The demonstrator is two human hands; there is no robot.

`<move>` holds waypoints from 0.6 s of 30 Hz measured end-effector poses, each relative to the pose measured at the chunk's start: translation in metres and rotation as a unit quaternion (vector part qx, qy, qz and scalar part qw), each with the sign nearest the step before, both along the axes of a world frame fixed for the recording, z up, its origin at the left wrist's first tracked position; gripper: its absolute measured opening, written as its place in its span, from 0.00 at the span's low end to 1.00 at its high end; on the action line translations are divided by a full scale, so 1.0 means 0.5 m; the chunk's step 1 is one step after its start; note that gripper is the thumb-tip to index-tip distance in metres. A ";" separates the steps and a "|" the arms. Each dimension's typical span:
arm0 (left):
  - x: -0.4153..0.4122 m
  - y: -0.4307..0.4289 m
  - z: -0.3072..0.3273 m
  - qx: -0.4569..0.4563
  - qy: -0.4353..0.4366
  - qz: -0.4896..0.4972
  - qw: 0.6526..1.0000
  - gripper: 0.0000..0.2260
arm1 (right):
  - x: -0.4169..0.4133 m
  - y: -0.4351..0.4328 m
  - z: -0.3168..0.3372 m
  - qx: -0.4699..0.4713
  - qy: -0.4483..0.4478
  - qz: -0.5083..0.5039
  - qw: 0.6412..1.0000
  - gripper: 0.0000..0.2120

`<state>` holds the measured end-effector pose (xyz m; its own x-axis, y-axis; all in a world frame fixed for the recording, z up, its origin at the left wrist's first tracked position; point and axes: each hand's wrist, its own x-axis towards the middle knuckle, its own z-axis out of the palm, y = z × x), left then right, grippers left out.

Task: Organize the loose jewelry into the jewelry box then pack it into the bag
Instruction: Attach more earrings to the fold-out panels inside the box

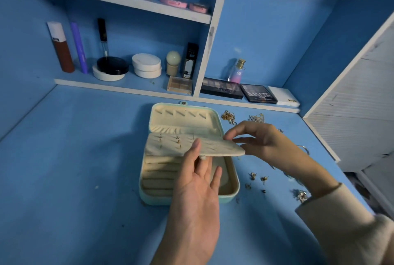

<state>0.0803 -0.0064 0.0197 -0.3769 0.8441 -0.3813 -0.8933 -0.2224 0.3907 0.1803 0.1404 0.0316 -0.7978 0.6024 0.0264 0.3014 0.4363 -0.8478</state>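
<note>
A black eyeshadow palette (259,93) right of centre in the upper half is showing "MATTE" in white letters. The longer dark palette (221,88) on its left is carrying lettering too blurred to read, and behind them a clear perfume bottle (237,70) with a gold cap is bearing "SB" on a pink-and-blue label. The mint jewelry box (187,197) is lying open on the blue tabletop (74,158) in the middle of the frame. Its cream lid (183,115) is showing slanted slots and a gathered pocket, and its base is showing ring rolls at left and an open compartment at right. A cream earring panel (217,147) is being held tilted above the base, with gold studs (178,142) sitting in its left part. The left hand (198,183), coming from bottom centre, is pinching the panel's near edge, thumb on top and fingers beneath, its grip narrow. The right hand (262,139), coming from the lower right, is pinching the panel's right end, its grip likewise closed on it. Loose earrings (258,179) are lying right of the box, while a gold chain (228,116) and a silver chain (257,118) are lying just beyond the right hand.
</note>
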 end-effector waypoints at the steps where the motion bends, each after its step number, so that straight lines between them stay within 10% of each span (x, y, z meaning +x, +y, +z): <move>1: -0.001 0.000 0.000 0.001 0.005 -0.004 1.000 0.21 | 0.003 -0.004 -0.004 -0.014 0.012 -0.004 1.000 0.11; 18: -0.069 0.026 -0.006 -0.013 0.153 -0.058 0.986 0.15 | -0.042 0.026 -0.003 -0.052 0.094 -0.113 0.988 0.05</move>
<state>0.0456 0.0067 0.0169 -0.3794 0.8795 -0.2873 -0.7516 -0.1118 0.6500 0.1596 0.1536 0.0301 -0.6291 0.7721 0.0899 0.2135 0.2828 -0.9351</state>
